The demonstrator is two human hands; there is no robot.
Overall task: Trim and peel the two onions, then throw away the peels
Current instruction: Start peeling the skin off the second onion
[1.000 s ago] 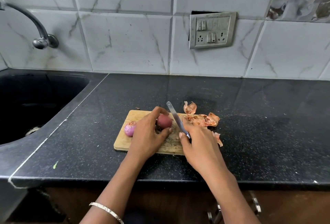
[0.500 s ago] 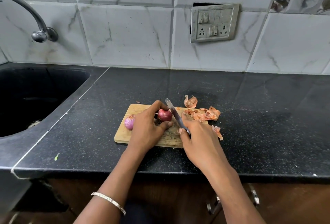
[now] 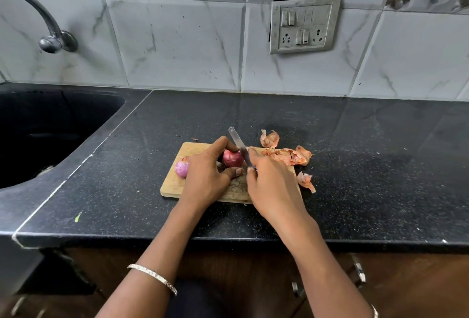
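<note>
A small wooden cutting board (image 3: 172, 187) lies on the black counter. On it my left hand (image 3: 206, 178) grips a dark red onion (image 3: 232, 159) between thumb and forefinger. My right hand (image 3: 271, 185) holds a knife (image 3: 238, 144), its blade slanting up and away beside the onion's right side. A paler, peeled onion (image 3: 182, 167) rests at the board's left, just behind my left hand. Orange onion peels (image 3: 291, 156) lie on the board's right end and spill onto the counter.
A black sink (image 3: 50, 130) is set into the counter at the left, with a metal tap (image 3: 52, 38) on the tiled wall above it. A switch and socket plate (image 3: 304, 25) is fixed to the wall behind. The counter's front edge (image 3: 228, 239) runs just below the board.
The hands, knife and onion have kept nearly the same pose. My head has shifted slightly, so the scene sits lower and closer in view.
</note>
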